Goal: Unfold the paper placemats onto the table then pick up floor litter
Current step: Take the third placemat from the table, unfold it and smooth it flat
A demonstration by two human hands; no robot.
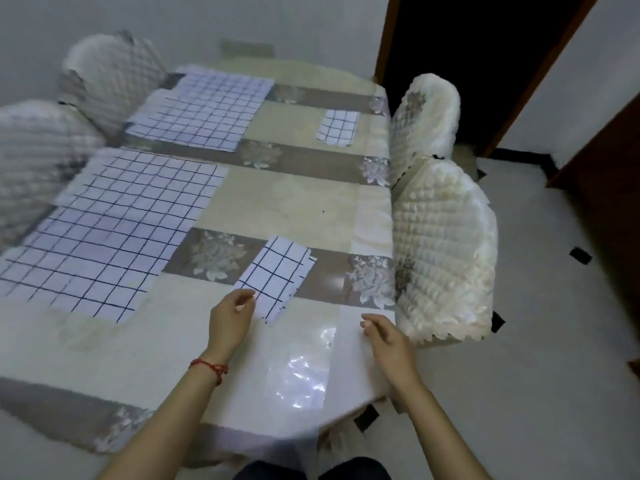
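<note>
Two white placemats with a dark grid lie unfolded on the table's left side, one near (104,230) and one far (204,112). A folded placemat (277,275) lies in front of me, and a second folded one (337,128) sits at the far right. My left hand (230,320), with a red string on its wrist, hovers at the near corner of the closest folded placemat, fingers loosely curled and holding nothing. Over the table's right edge, my right hand (384,341) is also loosely curled and empty.
The table (294,202) wears a beige and grey floral cloth under clear plastic. Two white quilted chairs (446,254) stand at its right side, two more (110,77) at the left. Small black scraps (580,255) lie on the pale floor to the right.
</note>
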